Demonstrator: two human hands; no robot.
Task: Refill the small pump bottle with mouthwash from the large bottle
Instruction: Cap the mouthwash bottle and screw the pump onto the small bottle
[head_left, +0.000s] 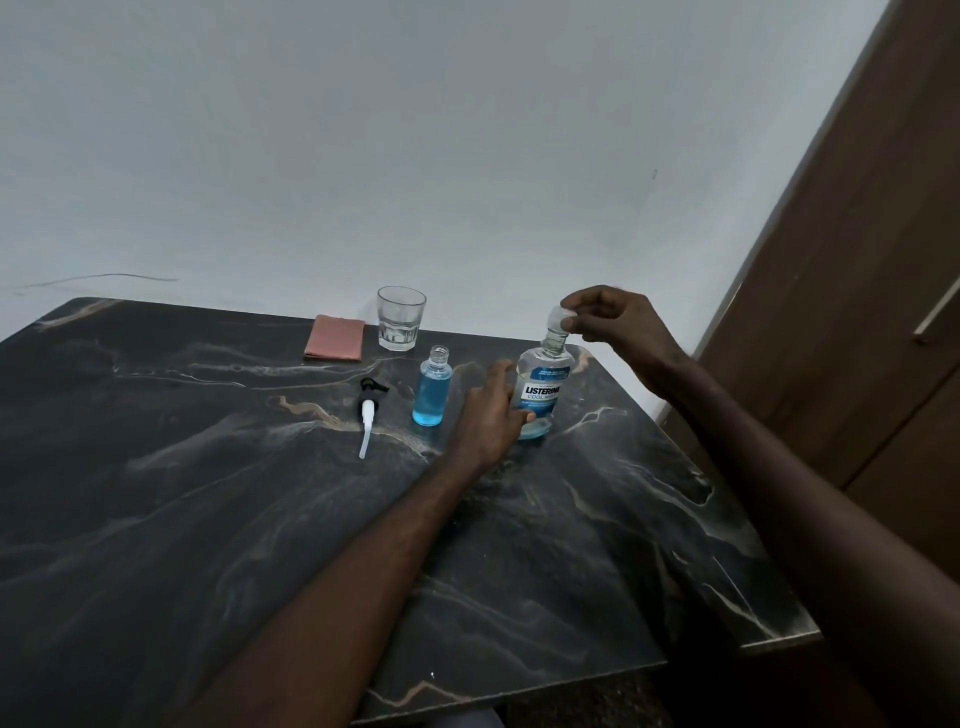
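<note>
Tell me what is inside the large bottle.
Blue mouthwash shows only near the base of the large bottle; above the label it looks clear. The label and the left hand cover the middle, so the level is hidden.

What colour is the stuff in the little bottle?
Blue. The head view shows it best, inside the small bottle.

Dim, flat, cool-grey indoor light.
Faint sheen on the marble tabletop (218, 483); wide-angle bowing at edges; detail slightly soft.

Under the left hand (488, 415) the table (208, 493) looks like dark veined stone, smooth and faintly glossy. Just left of that hand, the small bottle (432, 387) is clear plastic.
</note>
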